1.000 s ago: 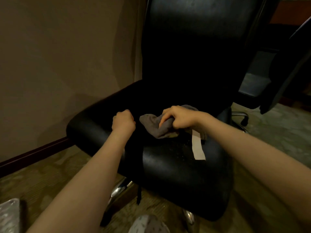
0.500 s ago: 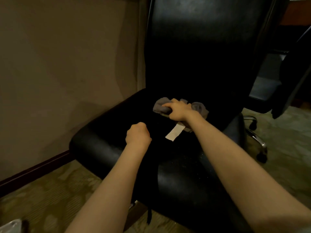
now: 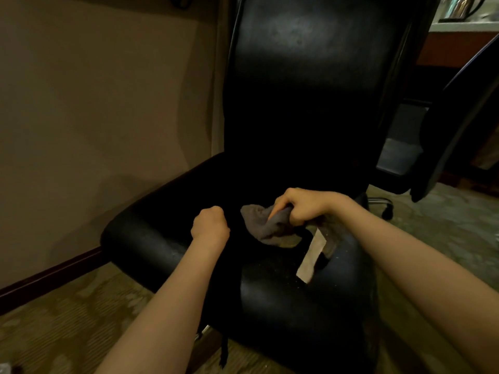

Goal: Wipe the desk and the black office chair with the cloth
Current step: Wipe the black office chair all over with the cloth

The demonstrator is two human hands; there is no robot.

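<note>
- The right hand [image 3: 303, 205] has its fingers [image 3: 279, 203] curled tight round the grey cloth [image 3: 267, 228]. The cloth is bunched up and pressed onto the seat [image 3: 297, 306] of the black office chair [image 3: 310, 117], roughly mid-seat.
- The wad pokes out of that grip toward the person's left, so the cloth's long axis runs side to side across the seat. A pale tag [image 3: 310, 260] trails off the other end toward the front edge.
- The left hand [image 3: 210, 226] sits just beside the wad's free end without touching it, balled into a fist on the seat. It's too dark there to tell if it's holding anything.
- The right hand is clearly the working one. From its fingers, the speckled front part of the seat [image 3: 286, 282] lies toward the person and the backrest [image 3: 310, 63] rises just behind.
- So a pull toward the front edge looks like the open lane. A sweep left would run straight into that fist.
- The worktop [image 3: 459, 27] is well apart, up at the far right behind the chair.
</note>
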